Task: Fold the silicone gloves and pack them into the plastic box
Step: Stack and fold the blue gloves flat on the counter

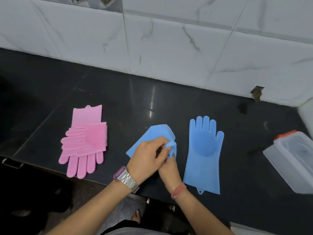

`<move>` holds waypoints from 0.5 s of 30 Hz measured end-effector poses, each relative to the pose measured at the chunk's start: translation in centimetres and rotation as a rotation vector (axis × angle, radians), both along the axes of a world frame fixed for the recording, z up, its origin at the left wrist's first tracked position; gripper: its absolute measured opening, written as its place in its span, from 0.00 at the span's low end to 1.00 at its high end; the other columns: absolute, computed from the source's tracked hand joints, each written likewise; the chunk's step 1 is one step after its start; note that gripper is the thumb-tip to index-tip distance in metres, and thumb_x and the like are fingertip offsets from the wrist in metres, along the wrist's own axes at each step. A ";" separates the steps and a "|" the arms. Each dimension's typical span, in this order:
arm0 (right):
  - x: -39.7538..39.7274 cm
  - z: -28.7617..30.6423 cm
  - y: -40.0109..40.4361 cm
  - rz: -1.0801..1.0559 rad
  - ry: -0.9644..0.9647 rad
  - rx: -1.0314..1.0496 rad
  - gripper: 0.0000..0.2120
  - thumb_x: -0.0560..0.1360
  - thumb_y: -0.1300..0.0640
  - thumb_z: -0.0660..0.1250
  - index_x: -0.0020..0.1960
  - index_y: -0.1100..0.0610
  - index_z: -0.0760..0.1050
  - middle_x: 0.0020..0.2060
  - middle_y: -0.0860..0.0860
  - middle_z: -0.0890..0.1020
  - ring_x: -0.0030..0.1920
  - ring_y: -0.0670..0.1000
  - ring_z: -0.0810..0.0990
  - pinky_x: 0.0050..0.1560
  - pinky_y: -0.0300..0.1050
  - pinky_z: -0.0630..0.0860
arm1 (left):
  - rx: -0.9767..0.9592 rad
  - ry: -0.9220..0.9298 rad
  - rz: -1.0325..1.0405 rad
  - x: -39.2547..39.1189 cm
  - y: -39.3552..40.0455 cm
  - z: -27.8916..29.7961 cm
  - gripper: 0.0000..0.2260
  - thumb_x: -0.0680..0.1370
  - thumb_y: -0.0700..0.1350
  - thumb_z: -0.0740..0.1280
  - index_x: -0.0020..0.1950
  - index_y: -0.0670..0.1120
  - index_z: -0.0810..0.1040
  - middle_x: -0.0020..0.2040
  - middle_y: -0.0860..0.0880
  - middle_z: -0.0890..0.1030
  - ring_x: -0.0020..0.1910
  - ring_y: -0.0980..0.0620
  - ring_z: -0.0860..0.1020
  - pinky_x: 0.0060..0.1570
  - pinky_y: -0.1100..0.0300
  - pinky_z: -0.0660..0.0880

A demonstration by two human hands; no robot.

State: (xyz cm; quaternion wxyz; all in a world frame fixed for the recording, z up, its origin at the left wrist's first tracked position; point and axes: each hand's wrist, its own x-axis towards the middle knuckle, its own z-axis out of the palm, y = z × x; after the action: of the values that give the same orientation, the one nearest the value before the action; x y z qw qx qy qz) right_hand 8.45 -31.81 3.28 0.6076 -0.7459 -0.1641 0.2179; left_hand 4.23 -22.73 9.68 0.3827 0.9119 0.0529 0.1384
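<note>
While pinched, blue glove [150, 138] between hands [157, 158].

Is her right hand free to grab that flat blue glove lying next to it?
Probably not right away. The right hand is busy pinching the blue glove being folded together with the left hand. The flat blue glove lies uncovered just beside it, so once that grip lets go, nothing blocks the way.

The plastic box [294, 160] runs off the right edge, its far end unseen.
</note>
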 end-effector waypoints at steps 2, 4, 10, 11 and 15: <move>0.6 0.3 -1.9 -0.097 0.026 0.041 0.19 0.80 0.69 0.60 0.47 0.43 0.75 0.42 0.41 0.81 0.45 0.30 0.78 0.45 0.24 0.72 | -0.048 0.016 -0.078 0.3 -1.6 -0.1 0.06 0.79 0.48 0.64 0.53 0.54 0.79 0.45 0.60 0.82 0.46 0.63 0.79 0.47 0.64 0.74; 1.3 0.3 -3.9 -0.201 0.091 0.134 0.17 0.80 0.65 0.61 0.51 0.42 0.78 0.46 0.39 0.84 0.50 0.34 0.80 0.50 0.30 0.75 | -0.077 -0.015 -0.091 0.7 -2.7 -0.4 0.10 0.79 0.51 0.63 0.58 0.55 0.78 0.53 0.61 0.80 0.55 0.61 0.76 0.55 0.65 0.71; 4.0 0.5 -10.8 -0.273 0.321 0.217 0.17 0.78 0.67 0.61 0.60 0.49 0.76 0.55 0.51 0.83 0.58 0.54 0.81 0.60 0.56 0.77 | -0.375 0.186 0.235 1.8 -4.9 -3.5 0.21 0.78 0.51 0.66 0.70 0.51 0.68 0.65 0.57 0.71 0.65 0.58 0.70 0.63 0.61 0.67; 4.5 0.7 -11.8 -0.265 0.326 0.214 0.18 0.78 0.68 0.60 0.58 0.49 0.76 0.54 0.51 0.83 0.58 0.55 0.81 0.60 0.57 0.77 | -0.492 0.296 0.228 1.9 -5.5 -3.8 0.24 0.77 0.52 0.67 0.71 0.51 0.67 0.65 0.58 0.73 0.65 0.59 0.70 0.63 0.61 0.67; 6.3 0.9 -15.5 -0.194 0.391 0.252 0.20 0.76 0.70 0.58 0.59 0.52 0.76 0.54 0.54 0.82 0.53 0.58 0.81 0.51 0.57 0.77 | -0.758 0.481 0.104 1.5 -8.4 -5.3 0.15 0.76 0.50 0.69 0.62 0.48 0.77 0.53 0.47 0.84 0.55 0.51 0.81 0.62 0.54 0.74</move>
State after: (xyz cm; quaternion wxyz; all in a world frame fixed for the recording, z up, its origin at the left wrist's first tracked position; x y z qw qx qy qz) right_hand 14.73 -47.26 4.17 0.7341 -0.6202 0.0031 0.2766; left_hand 5.73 -31.09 4.39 0.6591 0.7097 0.2331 -0.0876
